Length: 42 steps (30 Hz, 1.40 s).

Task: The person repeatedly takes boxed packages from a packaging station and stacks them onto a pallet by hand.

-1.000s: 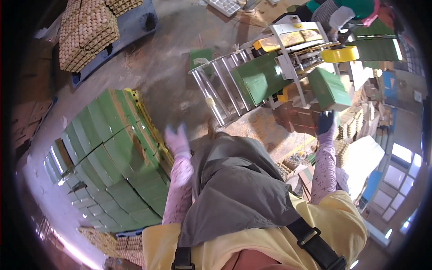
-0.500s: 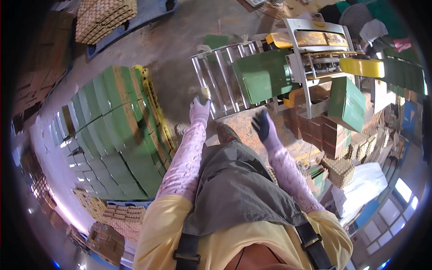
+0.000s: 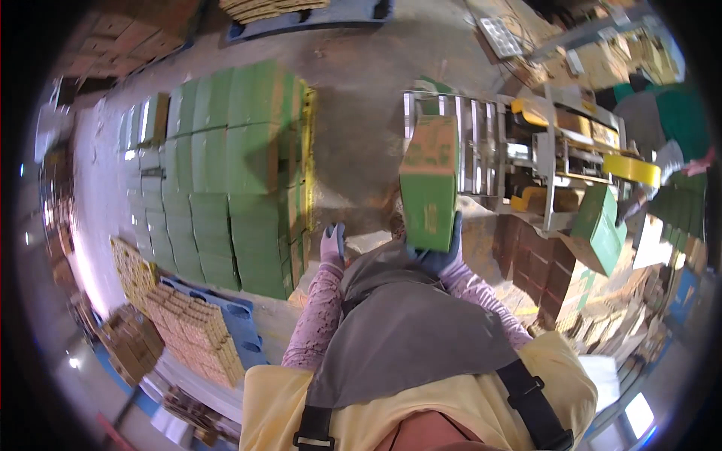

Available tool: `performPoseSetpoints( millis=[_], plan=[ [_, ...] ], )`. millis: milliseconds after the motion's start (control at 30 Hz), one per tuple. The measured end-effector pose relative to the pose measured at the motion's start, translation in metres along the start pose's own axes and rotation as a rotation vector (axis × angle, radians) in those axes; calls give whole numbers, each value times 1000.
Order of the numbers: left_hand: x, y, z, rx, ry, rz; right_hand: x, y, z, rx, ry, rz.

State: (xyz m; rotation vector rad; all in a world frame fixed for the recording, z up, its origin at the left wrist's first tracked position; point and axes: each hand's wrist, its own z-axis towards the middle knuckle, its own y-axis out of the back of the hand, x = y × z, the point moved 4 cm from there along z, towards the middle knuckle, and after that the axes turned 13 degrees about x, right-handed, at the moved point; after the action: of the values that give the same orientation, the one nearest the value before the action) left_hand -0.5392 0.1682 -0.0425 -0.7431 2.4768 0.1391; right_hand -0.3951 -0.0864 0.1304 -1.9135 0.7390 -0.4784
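Observation:
A long green carton point(image 3: 429, 214) with a brown printed face stands between me and the rollers, its far end overlapping the near end of the roller conveyor point(image 3: 479, 143). My right hand point(image 3: 436, 258), in a dark-palmed glove, grips the carton's near end from below and along its right side. Its fingertips show at the corner; the rest is partly hidden. My left hand point(image 3: 332, 245), gloved in pale pink and grey, is held out to the left, fingers a little apart and nothing in them. It is nearest the stacked green cartons point(image 3: 248, 165) on the left.
A tape machine point(image 3: 549, 158) with yellow parts stands beyond the rollers. Another green carton point(image 3: 599, 229) with flaps out sits near it, by a co-worker's sleeve point(image 3: 681, 120). Flattened brown cartons point(image 3: 538, 259) lie to my right. Egg trays point(image 3: 188, 331) rest on a blue pallet point(image 3: 244, 323).
The green carton has come off the rollers toward me and turned, now held by my right hand. My left hand has left the conveyor's end. My view has swung right.

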Motion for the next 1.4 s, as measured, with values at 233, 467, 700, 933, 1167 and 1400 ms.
performPoseSetpoints(
  millis=[233, 467, 700, 933, 1167, 1400],
  plan=[
    [-70, 25, -108, 330, -154, -725, -143, -11, -28, 466, -655, -168],
    [39, 215, -218, 214, -329, -881, -284, -21, -46, 284, -664, -297],
    [172, 442, -342, 172, -369, -935, -485, 58, -68, -65, -683, -735],
    [232, 608, -383, 73, -331, -687, -690, 78, -45, -42, -961, -910],
    [208, 739, -359, -187, -357, -789, -835, 83, 36, 57, -1029, -971],
    [130, 939, -271, -137, -415, -952, -996, 48, 206, -146, -920, -643]
  ],
)
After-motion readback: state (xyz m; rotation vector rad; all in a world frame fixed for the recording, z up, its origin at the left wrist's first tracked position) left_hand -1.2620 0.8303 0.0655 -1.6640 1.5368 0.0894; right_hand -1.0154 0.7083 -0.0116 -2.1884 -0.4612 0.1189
